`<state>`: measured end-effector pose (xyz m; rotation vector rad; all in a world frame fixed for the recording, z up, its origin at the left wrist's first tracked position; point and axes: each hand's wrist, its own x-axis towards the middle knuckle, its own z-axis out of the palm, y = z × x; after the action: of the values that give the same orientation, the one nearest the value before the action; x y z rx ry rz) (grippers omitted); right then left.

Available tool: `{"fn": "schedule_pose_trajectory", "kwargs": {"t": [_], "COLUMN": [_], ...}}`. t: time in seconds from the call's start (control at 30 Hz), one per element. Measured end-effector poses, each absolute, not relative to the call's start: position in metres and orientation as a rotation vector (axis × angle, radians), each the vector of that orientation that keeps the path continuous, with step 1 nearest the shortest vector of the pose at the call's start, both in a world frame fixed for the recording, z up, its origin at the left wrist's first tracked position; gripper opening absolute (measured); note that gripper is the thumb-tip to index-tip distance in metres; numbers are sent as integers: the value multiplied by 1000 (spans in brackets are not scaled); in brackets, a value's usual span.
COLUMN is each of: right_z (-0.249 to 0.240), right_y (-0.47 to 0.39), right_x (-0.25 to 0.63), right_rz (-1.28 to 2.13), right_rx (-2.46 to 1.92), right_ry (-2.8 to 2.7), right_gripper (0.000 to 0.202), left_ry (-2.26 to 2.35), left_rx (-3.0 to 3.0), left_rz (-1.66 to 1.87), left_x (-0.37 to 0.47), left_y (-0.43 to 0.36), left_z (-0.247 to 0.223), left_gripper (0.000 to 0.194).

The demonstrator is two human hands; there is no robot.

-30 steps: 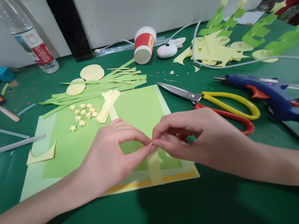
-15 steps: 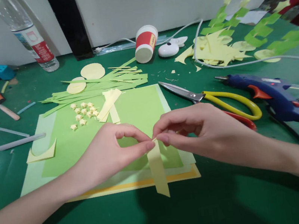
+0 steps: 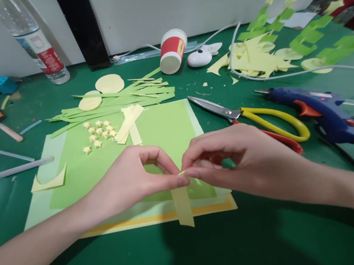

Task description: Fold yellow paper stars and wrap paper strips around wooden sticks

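Note:
Between my fingertips I pinch the upper end of a pale yellow paper strip [image 3: 183,207], which hangs down over the front edge of the paper sheets. My left hand [image 3: 143,173] grips the end with thumb and index finger. From the other side my right hand [image 3: 224,154] pinches the same end, its fingertips meeting those of the left. The folded end shows only as a thin edge. Beneath the hands lies a green paper sheet [image 3: 159,130] on paler sheets. On it sit several small yellow paper stars [image 3: 99,130] and a few loose yellow strips [image 3: 130,123].
Scissors [image 3: 227,113] and a blue glue gun [image 3: 321,109] with its cable lie to the right. Green paper strips [image 3: 118,99], a tipped paper cup [image 3: 173,52], a phone [image 3: 83,28] and a bottle [image 3: 37,47] are behind. Yellow paper scraps [image 3: 259,59] lie at the back right.
Both hands have come slightly nearer, and the left thumb now covers more of the strip's upper end. The hanging part looks shorter and has shifted a little left.

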<state>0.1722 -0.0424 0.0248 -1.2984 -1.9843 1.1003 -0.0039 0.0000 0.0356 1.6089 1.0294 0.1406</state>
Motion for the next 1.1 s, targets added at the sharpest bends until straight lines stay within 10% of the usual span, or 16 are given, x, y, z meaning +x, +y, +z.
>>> {"fn": "schedule_pose_trajectory", "kwargs": {"t": [1.1], "right_z": [26], "right_y": [-41], "right_x": [175], "right_rz": [922], "right_rx": [-1237], "right_ry": [-2066], "right_gripper": [12], "left_ry": [962], "left_rx": [1577], "left_rz": [73], "left_x": [-7], "left_y": [3], "left_z": [32], "left_gripper": [5]}}
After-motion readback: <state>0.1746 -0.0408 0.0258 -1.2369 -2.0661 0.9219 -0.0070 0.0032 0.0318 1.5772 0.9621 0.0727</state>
